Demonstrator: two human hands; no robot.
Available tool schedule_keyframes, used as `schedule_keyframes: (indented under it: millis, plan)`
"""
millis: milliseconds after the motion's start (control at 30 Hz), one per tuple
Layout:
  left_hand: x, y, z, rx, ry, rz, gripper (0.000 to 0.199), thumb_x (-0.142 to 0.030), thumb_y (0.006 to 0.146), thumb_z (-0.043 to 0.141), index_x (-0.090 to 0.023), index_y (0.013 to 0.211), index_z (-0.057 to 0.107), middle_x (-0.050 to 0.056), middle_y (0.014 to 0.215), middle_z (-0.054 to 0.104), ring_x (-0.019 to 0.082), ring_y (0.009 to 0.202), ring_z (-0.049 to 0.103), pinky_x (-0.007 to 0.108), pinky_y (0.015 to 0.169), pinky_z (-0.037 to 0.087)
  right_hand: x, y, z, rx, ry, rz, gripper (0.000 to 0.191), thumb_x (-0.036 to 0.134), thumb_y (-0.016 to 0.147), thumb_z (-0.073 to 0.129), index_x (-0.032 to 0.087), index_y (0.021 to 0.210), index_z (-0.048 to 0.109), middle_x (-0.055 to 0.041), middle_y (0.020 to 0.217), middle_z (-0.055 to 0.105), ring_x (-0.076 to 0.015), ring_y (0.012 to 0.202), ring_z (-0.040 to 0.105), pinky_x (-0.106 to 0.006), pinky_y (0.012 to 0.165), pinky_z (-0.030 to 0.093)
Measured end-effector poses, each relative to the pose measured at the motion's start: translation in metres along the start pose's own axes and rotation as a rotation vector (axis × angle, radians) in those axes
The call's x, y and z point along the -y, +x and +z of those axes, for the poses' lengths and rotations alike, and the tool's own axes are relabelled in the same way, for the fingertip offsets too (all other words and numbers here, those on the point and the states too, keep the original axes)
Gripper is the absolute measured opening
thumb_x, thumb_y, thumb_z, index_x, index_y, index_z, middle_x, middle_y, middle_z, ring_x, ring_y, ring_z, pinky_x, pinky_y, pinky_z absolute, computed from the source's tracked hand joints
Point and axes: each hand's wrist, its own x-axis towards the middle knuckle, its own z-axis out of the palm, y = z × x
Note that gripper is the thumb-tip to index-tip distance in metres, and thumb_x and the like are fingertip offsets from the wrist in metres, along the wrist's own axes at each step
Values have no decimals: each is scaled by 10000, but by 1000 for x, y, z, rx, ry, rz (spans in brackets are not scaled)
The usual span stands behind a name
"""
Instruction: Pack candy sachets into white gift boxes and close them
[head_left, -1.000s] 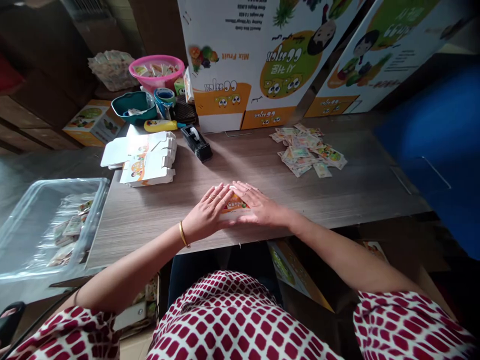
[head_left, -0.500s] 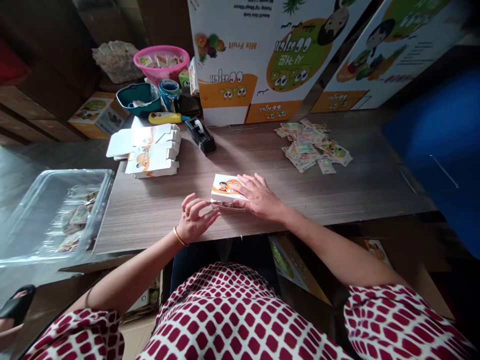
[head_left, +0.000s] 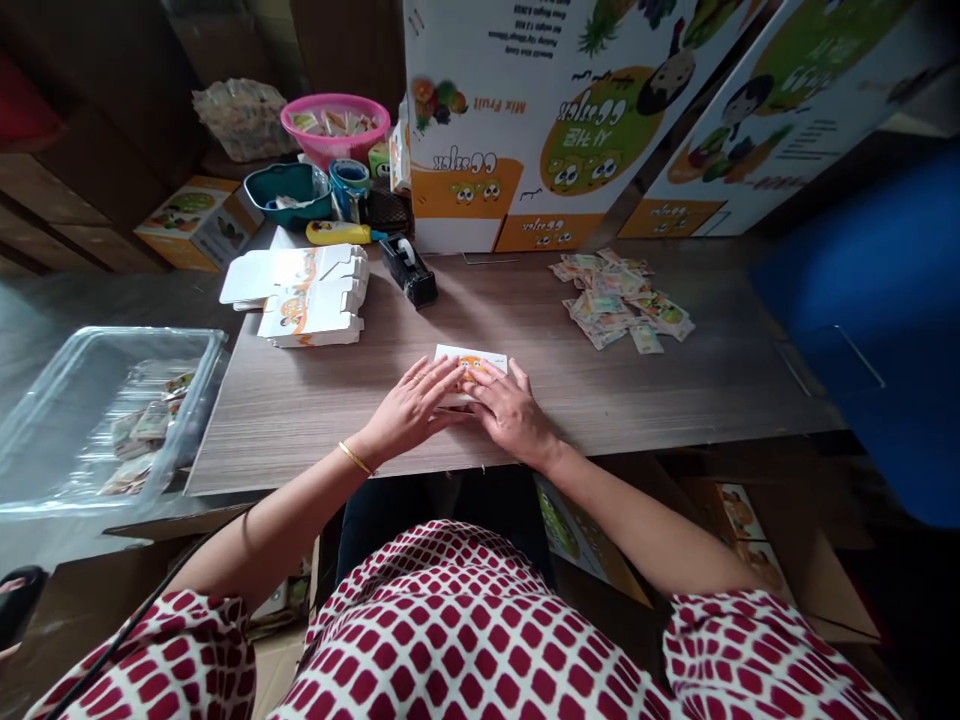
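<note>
A small white printed carton (head_left: 471, 365) lies on the wood-grain table (head_left: 637, 390), mostly covered by both hands. My left hand (head_left: 412, 408) rests over its left side, and a thin gold bangle sits on that wrist. My right hand (head_left: 510, 412) presses on its right side, fingers curled over the top. The carton's lower part is hidden under my fingers. A stack of flat printed carton blanks (head_left: 311, 305) lies up and to the left of my left hand, and loose fruit-printed sachets (head_left: 619, 305) lie to the right.
A black tape dispenser (head_left: 409, 270) stands at the back of the table, near a yellow tube (head_left: 337, 233), a teal bowl (head_left: 289, 192) and a pink basket (head_left: 335, 130). Large printed cartons (head_left: 525, 130) stand behind. A clear plastic tray (head_left: 112, 420) with sachets sits left of the table.
My left hand has come back onto the carton after lifting off it half a second ago. The carton now lies mostly under both hands, and the view has shifted slightly.
</note>
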Motion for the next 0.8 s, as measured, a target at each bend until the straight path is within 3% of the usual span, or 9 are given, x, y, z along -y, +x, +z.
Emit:
schedule_keyframes:
  millis: [100,267,400,500,633,700,800]
  plan:
    - [13,9,4,80,6,65,704,-445,996,589,-243,1614,319,115,1573,514,277,1510,414,533,1249,355,-8,-11,1,-4,64,-67,472,326,1028,514,228,1489,545,-112,1563,518,-277,1504,413,-578,1273,231]
    - [25,4,6,97,-29,87,681,-452,967,639,-303,1585,394,105,1648,397,278,1556,324,542,1271,311,-23,-31,-3,-26,119,-62,520,193,999,454,266,1507,533,-92,1532,556,-260,1491,436,-584,1269,251]
    - [25,4,2,77,-153,58,687,-418,1004,590,-285,1617,312,112,1606,469,259,1531,380,531,1251,358,-16,-29,-12,24,131,-11,543,407,1003,561,269,1525,500,-99,1554,531,-293,1483,439,-588,1271,220]
    - [23,6,3,34,-201,-14,762,-427,994,608,-242,1636,242,144,1553,526,269,1485,451,522,1223,405,-12,-20,-14,-24,63,37,555,441,1004,565,241,1518,500,-127,1554,521,-298,1463,458,-570,1276,202]
    - [13,4,11,-34,-177,-79,731,-466,976,623,-252,1599,307,177,1599,438,307,1498,415,561,1215,388,-20,-7,-10,17,17,35,738,533,959,617,222,1589,394,-154,1659,358,-346,1548,303,-596,1270,186]
    - [6,-1,15,-133,-121,-154,735,-484,956,647,-255,1577,327,188,1620,380,331,1503,386,583,1200,388,-25,1,-9,56,9,43,809,581,936,633,230,1610,358,-158,1668,338,-372,1551,282,-625,1263,166]
    - [-4,-16,20,-302,72,-208,606,-450,915,716,-322,1458,482,131,1478,491,316,1370,480,574,1147,422,-31,11,-14,70,13,82,720,557,951,625,266,1580,428,-139,1661,358,-375,1504,362,-611,1247,217]
